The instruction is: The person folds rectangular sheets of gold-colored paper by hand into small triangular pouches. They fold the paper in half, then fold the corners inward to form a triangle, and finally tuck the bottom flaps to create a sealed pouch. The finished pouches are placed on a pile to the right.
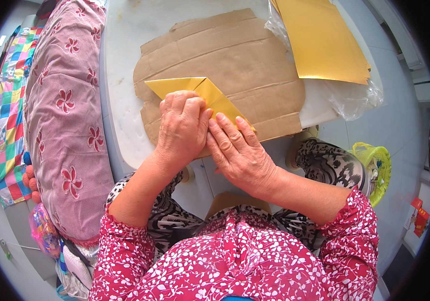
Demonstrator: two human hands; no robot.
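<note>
A folded sheet of yellow-gold paper point(218, 98) lies on a flattened piece of brown cardboard point(233, 56), its upper edge forming a blunt point. My left hand point(183, 120) rests on the paper's lower left part with the fingers curled; whether they pinch it is hidden. My right hand point(237, 154) lies flat with its fingertips on the paper's lower right edge, the fingers nearly together. The two hands touch or almost touch at the thumb and fingertips. A stack of gold paper sheets point(322, 41) lies at the table's upper right.
Clear plastic wrapping point(354, 99) sticks out under the stack. The white table point(122, 75) has a rounded corner near my left forearm. A sofa or bed under a pink flowered cover point(68, 124) stands at the left. A yellow-green basket point(382, 169) stands on the floor at the right.
</note>
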